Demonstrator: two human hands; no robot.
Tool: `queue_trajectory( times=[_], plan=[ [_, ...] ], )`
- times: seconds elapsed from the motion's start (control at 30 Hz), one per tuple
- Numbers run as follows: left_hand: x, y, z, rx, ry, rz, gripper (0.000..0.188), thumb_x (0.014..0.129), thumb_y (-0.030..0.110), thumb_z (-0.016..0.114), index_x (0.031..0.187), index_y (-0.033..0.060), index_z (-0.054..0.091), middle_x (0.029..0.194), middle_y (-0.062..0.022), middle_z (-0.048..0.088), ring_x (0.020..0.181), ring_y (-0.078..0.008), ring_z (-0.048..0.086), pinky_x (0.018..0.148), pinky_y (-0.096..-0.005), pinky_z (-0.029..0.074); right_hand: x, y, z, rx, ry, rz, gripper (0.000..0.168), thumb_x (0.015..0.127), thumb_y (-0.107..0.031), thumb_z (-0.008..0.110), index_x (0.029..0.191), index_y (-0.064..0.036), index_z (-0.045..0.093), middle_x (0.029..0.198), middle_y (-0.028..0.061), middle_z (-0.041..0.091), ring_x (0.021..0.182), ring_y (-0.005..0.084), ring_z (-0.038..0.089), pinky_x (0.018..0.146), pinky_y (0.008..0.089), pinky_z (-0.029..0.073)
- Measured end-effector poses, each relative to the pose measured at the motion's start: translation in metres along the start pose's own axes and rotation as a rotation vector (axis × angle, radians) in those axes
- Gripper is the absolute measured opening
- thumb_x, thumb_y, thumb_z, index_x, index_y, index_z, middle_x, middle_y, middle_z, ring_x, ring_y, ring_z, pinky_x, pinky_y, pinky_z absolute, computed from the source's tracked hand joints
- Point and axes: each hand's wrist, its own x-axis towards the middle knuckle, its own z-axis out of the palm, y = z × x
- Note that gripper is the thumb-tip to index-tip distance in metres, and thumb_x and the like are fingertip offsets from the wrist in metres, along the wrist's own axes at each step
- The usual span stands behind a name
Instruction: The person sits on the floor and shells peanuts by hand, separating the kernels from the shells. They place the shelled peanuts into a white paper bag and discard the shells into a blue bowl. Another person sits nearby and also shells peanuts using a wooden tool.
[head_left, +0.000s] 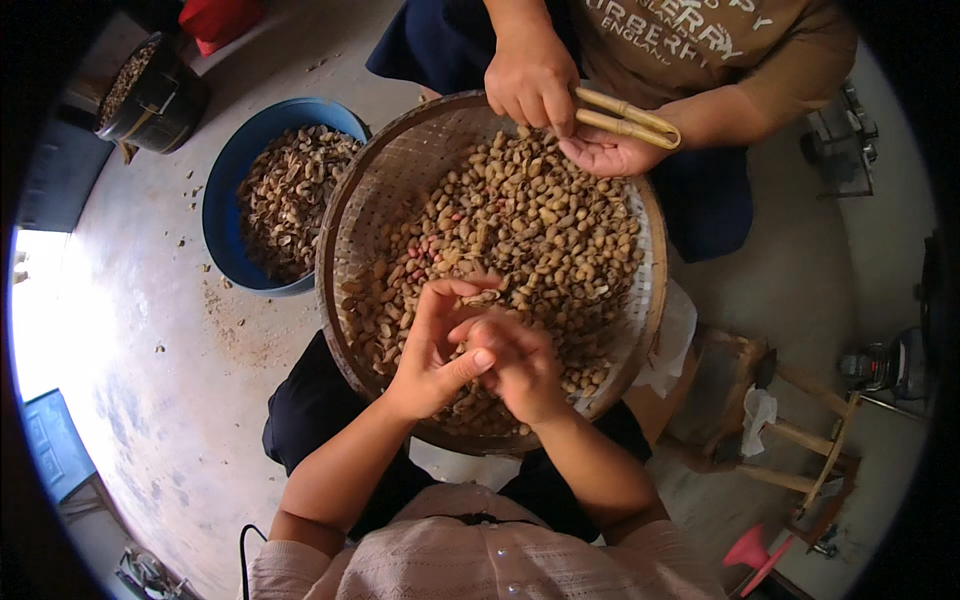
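A round woven bamboo basket tray (327, 270) holds a heap of unshelled peanuts (540, 217), with a few bare pink kernels (424, 247) at the left of the heap. Over its near part, my left hand (435, 360) is curved, its thumb and fingers apart. A split peanut shell (480, 298) shows beside the left fingertips; whether they touch it is unclear. Close against the left hand, my right hand (521, 367) has bent fingers blurred by motion. Anything between the right fingers is hidden.
Across the tray, another person's hands (532, 82) work with folded bamboo tongs (630, 124). Left of the tray stands a blue tub (217, 202) of peanut shells (300, 195). A black bucket (161, 112) is farther back. A wooden chair (795, 435) lies at right.
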Motion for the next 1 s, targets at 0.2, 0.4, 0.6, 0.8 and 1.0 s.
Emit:
queue_trajectory(
  times=[0.2,0.4,0.6,0.8,1.0],
  plan=[
    [-0.004,0.014,0.011,-0.002,-0.054,-0.21,0.039,0.089,0.029,0.039,0.105,-0.0049,0.049,0.106,-0.0162,0.055,0.089,-0.0185,0.056,0.071,-0.0272,0.047,-0.004,0.005,0.005,-0.037,-0.003,0.017,0.025,0.088,-0.022,0.048,0.079,-0.001,0.058,0.064,-0.0014,0.053,0.051,0.0027,0.043,0.045,0.0179,0.034],
    [-0.004,0.006,0.008,0.011,-0.079,-0.248,0.034,0.093,0.021,0.03,0.101,-0.0031,0.052,0.101,-0.0133,0.058,0.071,-0.0101,0.057,0.05,-0.0177,0.046,-0.01,0.022,0.002,0.055,0.119,0.085,0.024,0.088,-0.021,0.045,0.075,-0.004,0.056,0.057,-0.0009,0.047,0.044,0.0045,0.038,0.039,0.0195,0.029],
    [-0.006,0.005,0.015,0.03,0.01,-0.209,0.032,0.094,0.024,0.03,0.101,-0.0019,0.048,0.101,-0.0133,0.058,0.064,-0.0068,0.053,0.048,-0.0164,0.044,-0.006,0.019,0.006,0.063,0.135,0.084,0.024,0.088,-0.022,0.045,0.078,-0.004,0.056,0.057,-0.0015,0.046,0.044,0.0046,0.039,0.038,0.0192,0.029],
    [-0.001,-0.001,0.014,0.064,0.036,-0.031,0.03,0.094,0.028,0.029,0.096,0.0008,0.042,0.098,-0.0113,0.057,0.055,-0.0042,0.044,0.048,-0.0162,0.04,-0.001,0.003,0.0,0.356,0.072,0.28,0.027,0.088,-0.029,0.05,0.094,-0.004,0.059,0.06,-0.005,0.042,0.047,0.0018,0.038,0.04,0.0155,0.031],
    [-0.003,0.003,0.017,-0.056,0.073,-0.107,0.027,0.095,0.025,0.028,0.094,0.0014,0.042,0.094,-0.0118,0.057,0.061,-0.0066,0.048,0.052,-0.0168,0.042,-0.003,0.008,0.002,0.187,0.081,0.133,0.03,0.089,-0.026,0.048,0.109,-0.005,0.056,0.06,-0.0059,0.043,0.05,0.001,0.038,0.041,0.0153,0.029]
  ],
)
